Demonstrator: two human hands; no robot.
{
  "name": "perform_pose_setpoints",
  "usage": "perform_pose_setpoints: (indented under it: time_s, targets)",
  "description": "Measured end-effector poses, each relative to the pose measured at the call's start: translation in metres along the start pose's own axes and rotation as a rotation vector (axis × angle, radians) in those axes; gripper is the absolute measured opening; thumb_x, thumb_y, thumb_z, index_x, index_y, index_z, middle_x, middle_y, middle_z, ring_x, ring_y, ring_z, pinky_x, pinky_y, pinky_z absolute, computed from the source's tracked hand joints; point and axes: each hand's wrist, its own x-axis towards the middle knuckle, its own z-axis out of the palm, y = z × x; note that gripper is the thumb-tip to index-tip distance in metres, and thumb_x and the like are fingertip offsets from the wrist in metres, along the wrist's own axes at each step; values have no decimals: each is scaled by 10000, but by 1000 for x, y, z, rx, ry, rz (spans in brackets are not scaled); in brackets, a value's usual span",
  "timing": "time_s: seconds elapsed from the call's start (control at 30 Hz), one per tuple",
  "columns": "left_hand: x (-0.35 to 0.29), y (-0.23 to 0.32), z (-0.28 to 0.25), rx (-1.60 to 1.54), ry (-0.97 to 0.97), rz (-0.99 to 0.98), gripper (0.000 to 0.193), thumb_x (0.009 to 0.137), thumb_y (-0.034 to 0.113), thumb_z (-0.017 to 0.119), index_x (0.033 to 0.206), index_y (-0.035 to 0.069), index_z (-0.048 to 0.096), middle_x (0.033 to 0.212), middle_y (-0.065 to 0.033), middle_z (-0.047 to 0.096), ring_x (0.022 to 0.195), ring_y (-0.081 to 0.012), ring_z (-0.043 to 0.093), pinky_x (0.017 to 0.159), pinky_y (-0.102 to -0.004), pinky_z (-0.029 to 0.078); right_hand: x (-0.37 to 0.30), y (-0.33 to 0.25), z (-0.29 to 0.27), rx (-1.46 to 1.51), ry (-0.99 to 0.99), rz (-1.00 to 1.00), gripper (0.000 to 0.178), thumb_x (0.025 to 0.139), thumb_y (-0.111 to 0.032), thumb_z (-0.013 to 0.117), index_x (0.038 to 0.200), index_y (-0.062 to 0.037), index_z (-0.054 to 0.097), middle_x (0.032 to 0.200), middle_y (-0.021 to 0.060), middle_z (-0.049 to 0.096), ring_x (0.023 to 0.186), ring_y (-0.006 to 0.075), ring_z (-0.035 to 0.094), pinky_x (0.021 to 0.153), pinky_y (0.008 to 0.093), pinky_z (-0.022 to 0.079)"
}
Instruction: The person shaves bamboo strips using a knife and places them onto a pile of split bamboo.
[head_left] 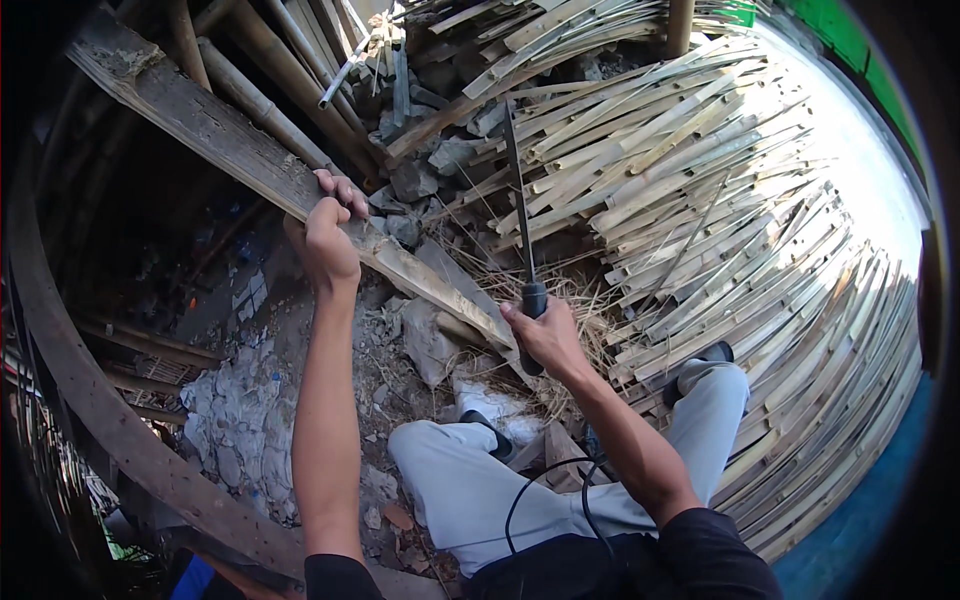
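My left hand (328,238) is closed around a long, weathered wooden plank (210,135), its fingers curled over the edge. The plank slants from the upper left down to the middle, and its lower end lies close to my right hand. In my right hand (552,338) is a long knife (522,215), gripped by its dark handle. Its narrow dark blade points away from me and stands apart from the plank. Shavings and thin splinters (590,350) lie around the knife hand.
A big pile of split bamboo strips (680,170) fills the right side. Bamboo poles (270,110) lean at the upper left, beside broken stones (415,180). My bent legs (480,480) are at the bottom, with a black cord (510,510) across them. A curved beam (110,430) borders the left.
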Motion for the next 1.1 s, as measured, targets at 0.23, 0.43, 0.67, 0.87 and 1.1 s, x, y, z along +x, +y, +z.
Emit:
perform_pose_setpoints:
  time_s: [0.23, 0.43, 0.67, 0.87, 1.1]
  targets:
    - [-30, -1, 32, 10, 142, 156, 226, 631, -25, 404, 842, -19, 484, 721, -28, 431, 607, -90, 383, 615, -220, 355, -82, 72, 25, -215, -246, 259, 491, 809, -384, 679, 654, 72, 584, 574, 197, 586, 544, 281, 605, 565, 437, 464]
    - [-36, -1, 17, 48, 285, 166, 228, 630, -34, 409, 841, -3, 490, 729, -18, 444, 601, -77, 385, 618, -211, 356, -72, 88, 55, -320, -228, 167, 285, 738, -197, 644, 753, 88, 626, 582, 245, 573, 543, 312, 600, 591, 434, 487]
    - [-48, 8, 22, 78, 294, 153, 278, 590, 2, 411, 863, 47, 441, 716, -22, 351, 623, -118, 332, 609, -260, 327, -66, -21, 55, -158, -274, -28, 261, 720, -161, 625, 749, 97, 607, 610, 252, 589, 579, 331, 631, 618, 441, 487]
    - [-52, 11, -3, 66, 231, 149, 320, 575, 9, 415, 891, 60, 412, 741, -30, 350, 627, -126, 330, 641, -267, 328, -50, 59, 62, -254, -265, 235, 358, 712, -190, 631, 800, 156, 624, 780, 341, 631, 806, 438, 665, 726, 468, 520]
    - [-58, 14, 10, 14, 196, 137, 327, 571, 34, 427, 897, 57, 417, 738, -26, 346, 635, -126, 330, 636, -269, 329, -52, 64, 74, -175, -283, 260, 348, 700, -176, 631, 838, 143, 635, 856, 328, 647, 850, 455, 656, 761, 454, 533]
